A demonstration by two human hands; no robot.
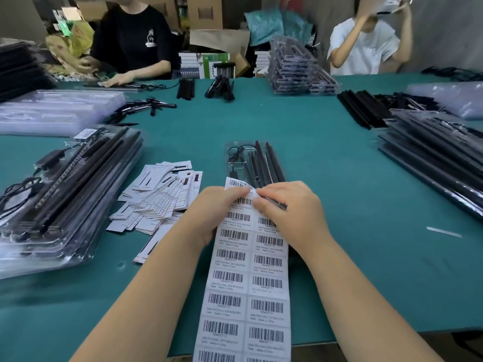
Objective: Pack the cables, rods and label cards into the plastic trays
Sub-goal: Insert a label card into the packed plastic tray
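A long sheet of barcode stickers point(245, 286) runs from the table's near edge up to my hands. My left hand point(209, 212) grips the sheet's top left part. My right hand point(290, 207) pinches a sticker at the sheet's top, its corner lifted. Just beyond my hands lies a clear plastic tray point(251, 160) holding black rods and a coiled cable. A loose pile of white label cards point(159, 197) lies to the left of my hands.
Stacks of filled trays stand at the left point(65, 194) and right point(439, 163). Empty clear trays point(57, 111) sit far left. Loose black rods point(363, 108) lie at the back right. Two people work across the green table point(366, 257).
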